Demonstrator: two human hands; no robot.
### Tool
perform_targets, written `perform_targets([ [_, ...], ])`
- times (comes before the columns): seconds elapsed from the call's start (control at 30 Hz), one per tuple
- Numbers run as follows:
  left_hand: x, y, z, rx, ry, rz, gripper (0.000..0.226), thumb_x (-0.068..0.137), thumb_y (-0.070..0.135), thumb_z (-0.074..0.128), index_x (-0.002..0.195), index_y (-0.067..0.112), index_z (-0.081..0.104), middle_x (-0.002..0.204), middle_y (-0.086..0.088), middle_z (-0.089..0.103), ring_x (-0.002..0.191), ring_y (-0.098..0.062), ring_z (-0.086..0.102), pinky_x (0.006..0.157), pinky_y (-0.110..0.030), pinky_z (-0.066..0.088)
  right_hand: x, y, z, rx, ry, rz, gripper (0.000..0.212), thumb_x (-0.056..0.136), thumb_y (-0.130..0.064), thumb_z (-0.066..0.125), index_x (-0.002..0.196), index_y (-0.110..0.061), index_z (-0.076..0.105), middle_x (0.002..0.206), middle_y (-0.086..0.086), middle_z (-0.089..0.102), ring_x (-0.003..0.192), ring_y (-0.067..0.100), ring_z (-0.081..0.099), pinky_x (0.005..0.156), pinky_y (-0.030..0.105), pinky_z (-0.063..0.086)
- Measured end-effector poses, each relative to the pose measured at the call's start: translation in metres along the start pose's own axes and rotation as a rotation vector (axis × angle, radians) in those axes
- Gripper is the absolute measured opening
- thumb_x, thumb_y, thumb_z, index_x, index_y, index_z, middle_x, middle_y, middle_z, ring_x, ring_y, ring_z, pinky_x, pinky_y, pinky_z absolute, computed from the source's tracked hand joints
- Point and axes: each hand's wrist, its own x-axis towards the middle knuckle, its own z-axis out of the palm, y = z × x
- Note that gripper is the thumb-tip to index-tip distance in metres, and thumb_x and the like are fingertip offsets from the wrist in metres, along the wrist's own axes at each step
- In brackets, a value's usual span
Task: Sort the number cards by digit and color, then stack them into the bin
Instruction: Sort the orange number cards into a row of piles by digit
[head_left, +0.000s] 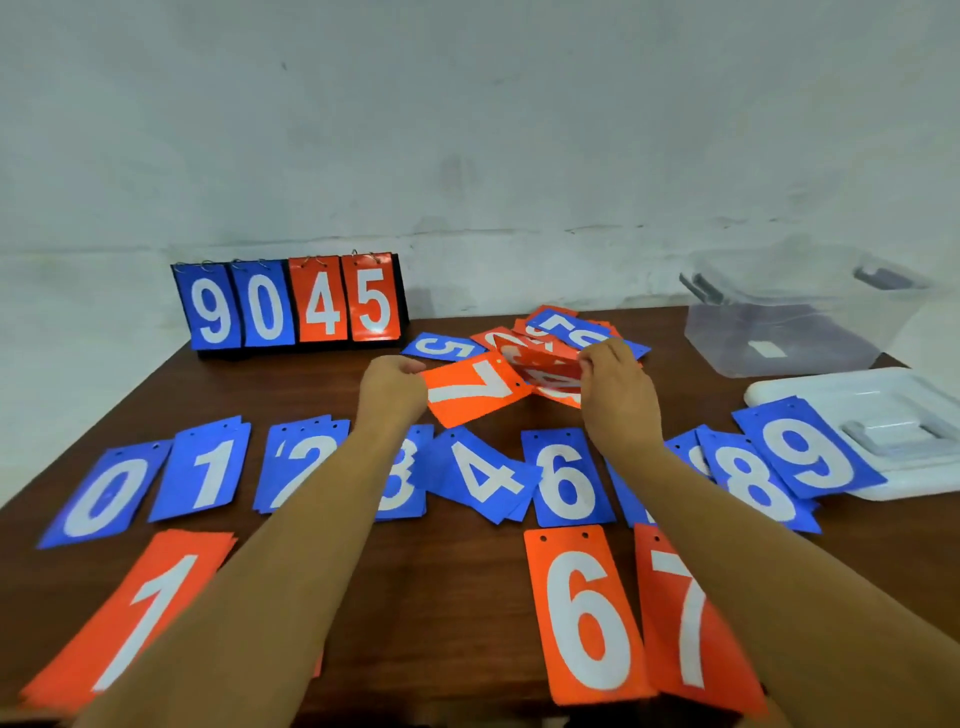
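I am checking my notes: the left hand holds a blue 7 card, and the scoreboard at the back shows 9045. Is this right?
Not quite. In the head view, the 7 card held by the left hand is orange, not blue. The scoreboard at the back does show 9045.

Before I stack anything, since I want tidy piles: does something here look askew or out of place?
Yes. The blue 4 pile sits rotated and fanned, unlike its neighbours. The blue 9 card lies partly on the white lid. The blue row skips 5; a blue 5 card lies by the unsorted heap.
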Motion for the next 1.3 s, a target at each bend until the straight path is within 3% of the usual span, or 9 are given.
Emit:
perform_targets([
  [0.13, -0.023, -0.007, -0.014, -0.119, 0.027, -0.040, 0.022, 0.096, 0.011, 0.058, 0.114, 0.003, 0.066, 0.098, -0.005, 0.066, 0.075, -0.010, 0.057, 0.058, -0.023, 0.047, -0.011, -0.019, -0.017, 0.175, 0.070, 0.060, 0.021, 0.101, -0.008, 0.043, 0.115, -0.002, 0.058, 0.116, 0.014, 0.060, 0.105, 0.027, 0.059, 0.085, 0.039, 0.050],
  [0.33, -0.049, -0.023, -0.024, -0.239, 0.040, -0.162, 0.014, 0.096, 0.012, 0.056, 0.107, 0.008, 0.062, 0.083, -0.002, 0.064, 0.075, -0.017, 0.062, 0.083, -0.048, 0.057, -0.034, -0.047, -0.044, 0.654, 0.215, 0.316, 0.010, 0.097, -0.026, 0.055, 0.092, -0.018, 0.058, 0.085, -0.008, 0.059, 0.076, 0.005, 0.057, 0.063, 0.012, 0.040],
  [0.43, -0.063, -0.032, -0.027, -0.278, 0.053, -0.169, 0.005, 0.096, 0.008, 0.054, 0.094, 0.010, 0.059, 0.092, -0.009, 0.068, 0.085, -0.026, 0.070, 0.082, -0.052, 0.058, -0.045, -0.052, -0.051, 0.792, 0.237, 0.410, 0.012, 0.092, -0.030, 0.065, 0.091, -0.019, 0.059, 0.084, -0.012, 0.059, 0.076, 0.002, 0.057, 0.061, 0.011, 0.041],
  [0.6, -0.078, -0.041, -0.031, -0.392, 0.071, -0.221, 0.015, 0.098, 0.011, 0.050, 0.113, 0.008, 0.053, 0.115, -0.014, 0.066, 0.091, -0.029, 0.071, 0.079, -0.042, 0.060, -0.057, -0.051, -0.049, 0.935, 0.178, 0.481, 0.011, 0.091, -0.013, 0.065, 0.099, -0.018, 0.059, 0.093, -0.009, 0.059, 0.089, 0.008, 0.060, 0.071, 0.020, 0.051],
  [0.77, -0.094, -0.036, -0.036, -0.579, -0.029, -0.193, 0.033, 0.098, 0.008, 0.052, 0.131, 0.009, 0.052, 0.117, -0.012, 0.066, 0.100, -0.025, 0.069, 0.081, -0.037, 0.059, -0.064, -0.048, -0.049, 1.002, 0.006, 0.368, 0.027, 0.090, 0.000, 0.062, 0.111, -0.016, 0.057, 0.108, -0.005, 0.062, 0.101, 0.009, 0.061, 0.079, 0.027, 0.055],
  [0.97, -0.123, -0.025, -0.043, -0.917, -0.294, -0.287, 0.020, 0.098, 0.002, 0.043, 0.110, 0.006, 0.059, 0.103, -0.015, 0.073, 0.087, -0.023, 0.073, 0.066, -0.033, 0.058, -0.068, -0.051, -0.054, 0.927, -0.261, 0.227, 0.057, 0.091, 0.001, 0.061, 0.136, -0.029, 0.043, 0.122, -0.008, 0.051, 0.101, 0.008, 0.059, 0.074, 0.035, 0.060],
  [1.07, -0.131, -0.029, -0.042, -0.920, -0.369, -0.259, 0.021, 0.098, 0.002, 0.040, 0.107, 0.004, 0.058, 0.105, -0.018, 0.072, 0.088, -0.025, 0.072, 0.069, -0.035, 0.058, -0.068, -0.051, -0.055, 0.793, -0.335, 0.212, 0.057, 0.091, 0.002, 0.060, 0.135, -0.031, 0.044, 0.121, -0.005, 0.053, 0.095, 0.011, 0.062, 0.075, 0.045, 0.060],
  [1.17, -0.138, -0.033, -0.041, -0.930, -0.413, -0.267, 0.017, 0.098, 0.011, 0.048, 0.107, 0.006, 0.061, 0.098, -0.015, 0.073, 0.083, -0.024, 0.073, 0.067, -0.034, 0.059, -0.070, -0.051, -0.053, 0.740, -0.380, 0.134, 0.061, 0.089, 0.005, 0.061, 0.137, -0.028, 0.043, 0.120, -0.003, 0.057, 0.107, 0.021, 0.062, 0.080, 0.042, 0.059],
  [1.3, -0.144, -0.045, -0.038, -0.807, -0.498, -0.213, 0.028, 0.094, 0.015, 0.060, 0.121, 0.008, 0.062, 0.111, -0.012, 0.073, 0.099, -0.027, 0.072, 0.077, -0.037, 0.061, -0.075, -0.056, -0.052, 0.746, -0.379, 0.106, 0.062, 0.088, 0.005, 0.062, 0.137, -0.027, 0.042, 0.117, -0.004, 0.058, 0.105, 0.018, 0.063, 0.082, 0.038, 0.058],
])
